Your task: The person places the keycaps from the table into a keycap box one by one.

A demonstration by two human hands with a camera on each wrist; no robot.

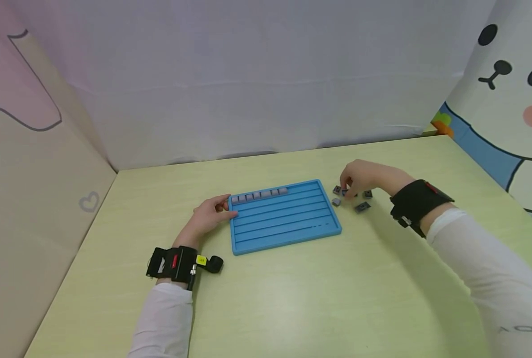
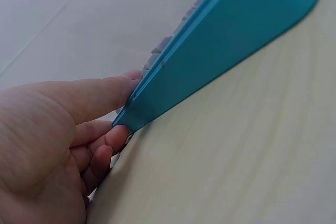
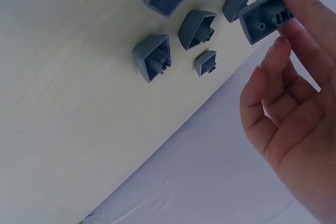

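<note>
A blue ridged tray (image 1: 284, 219) lies on the table, slightly askew. Grey keycaps (image 1: 259, 195) stand in a row along its top slot, from the left end to past the middle. My left hand (image 1: 210, 215) grips the tray's far left corner, thumb on the rim and fingers against the outer side, as the left wrist view shows. Beyond the tray's right end, my right hand (image 1: 362, 178) pinches a wide grey keycap (image 3: 262, 22) between thumb and fingers, its hollow underside with the stem facing the wrist camera.
Several loose grey keycaps lie around the right hand, among them a wide keycap (image 1: 362, 207) and a small keycap (image 1: 336, 202). A pale curtain (image 1: 266, 114) hangs behind the table's far edge. A beige panel (image 1: 46, 209) borders the left side.
</note>
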